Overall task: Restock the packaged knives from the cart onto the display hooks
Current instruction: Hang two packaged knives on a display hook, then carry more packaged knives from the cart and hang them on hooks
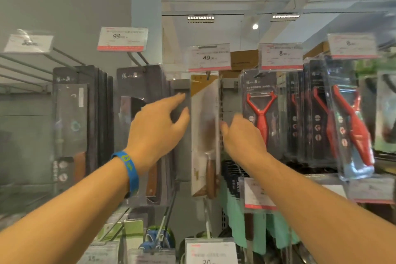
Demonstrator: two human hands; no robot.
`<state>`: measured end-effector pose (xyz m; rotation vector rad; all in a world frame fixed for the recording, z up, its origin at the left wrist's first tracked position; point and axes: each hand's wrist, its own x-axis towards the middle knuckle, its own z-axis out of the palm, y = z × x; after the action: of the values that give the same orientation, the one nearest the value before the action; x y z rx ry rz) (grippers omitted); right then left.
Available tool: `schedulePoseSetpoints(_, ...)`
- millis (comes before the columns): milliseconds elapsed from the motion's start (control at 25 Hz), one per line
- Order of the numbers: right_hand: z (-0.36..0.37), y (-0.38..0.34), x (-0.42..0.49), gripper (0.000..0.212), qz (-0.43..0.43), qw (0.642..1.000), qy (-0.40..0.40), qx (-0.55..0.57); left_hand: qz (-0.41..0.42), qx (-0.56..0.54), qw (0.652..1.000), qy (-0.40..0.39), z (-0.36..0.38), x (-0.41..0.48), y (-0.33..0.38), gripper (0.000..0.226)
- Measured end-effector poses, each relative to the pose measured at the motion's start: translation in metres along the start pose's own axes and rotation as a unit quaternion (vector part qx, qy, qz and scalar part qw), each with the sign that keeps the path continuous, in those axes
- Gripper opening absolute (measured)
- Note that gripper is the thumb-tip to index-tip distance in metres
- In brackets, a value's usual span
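Pkg'd knife (205,135): flat card-backed pack, tan header, white body, wood-handled cleaver under clear plastic. It hangs at centre from a hook (208,75) just below the 49 price tag (209,58), turned a bit edge-on and looking slightly tilted. The frame is blurry, so I can't tell if it's fully seated.

Handling, my read: stiff card, slick plastic front, weight low and blade-heavy, so it'll prob. swing on the hook. It's not fragile, but the card's hang hole could tear if yanked. Best taken by the side edges, mid-height or higher. Steady the bottom and guide the top hole along the hook, not the blister.

Left hand (157,128): fingers spread and relaxed, holding nothing, forefinger out. It's just beside the pack's left edge, and contact isn't evident. Blue wristband (128,169) on that wrist.

Right hand (242,135): thumb at the pack's right edge, fingers curled. Can't tell whether it pinches the pack or just rests against it.

Around: rows of dark knife packs (139,83) on hooks to the left. Red peelers (260,113) in clear packs to the right, under the 8-something tags. More goods and tags sit on the row below. Cart not in view.
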<state>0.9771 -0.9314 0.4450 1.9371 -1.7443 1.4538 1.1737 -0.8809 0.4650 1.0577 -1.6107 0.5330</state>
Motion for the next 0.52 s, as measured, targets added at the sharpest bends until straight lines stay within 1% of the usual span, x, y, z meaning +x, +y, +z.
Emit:
schedulePoseSetpoints(40, -0.01, -0.001, -0.006, 0.033, -0.025, 0.999, 0.01, 0.018, -0.041, -0.067, 0.997, -0.011, 0.004, -0.012, -0.002, 0.037)
schedulePoseSetpoints(120, -0.031, -0.004, -0.029, 0.023, -0.06, 0.994, 0.004, 0.091, -0.099, -0.211, 0.971, -0.045, 0.016, -0.038, 0.0, 0.024)
schedulePoseSetpoints(200, -0.047, -0.002, -0.064, 0.018, -0.082, 0.985, 0.011, 0.151, -0.111, -0.308, 0.941, -0.088, 0.024, -0.069, 0.007, 0.019)
schedulePoseSetpoints(320, -0.06, 0.012, -0.137, 0.013, -0.069, 0.975, 0.01, 0.209, -0.113, -0.434, 0.883, -0.14, 0.025, -0.121, 0.02, 0.015)
schedulePoseSetpoints(360, -0.062, 0.021, -0.165, 0.011, -0.05, 0.973, 0.008, 0.225, -0.121, -0.469, 0.862, -0.152, 0.025, -0.14, 0.023, 0.015)
schedulePoseSetpoints(440, -0.065, 0.044, -0.221, 0.008, 0.026, 0.966, 0.021, 0.256, -0.142, -0.521, 0.821, -0.184, 0.03, -0.182, 0.029, 0.019)
schedulePoseSetpoints(520, -0.064, 0.072, -0.288, 0.008, 0.125, 0.961, 0.033, 0.242, -0.163, -0.543, 0.781, -0.262, 0.042, -0.237, 0.041, 0.021)
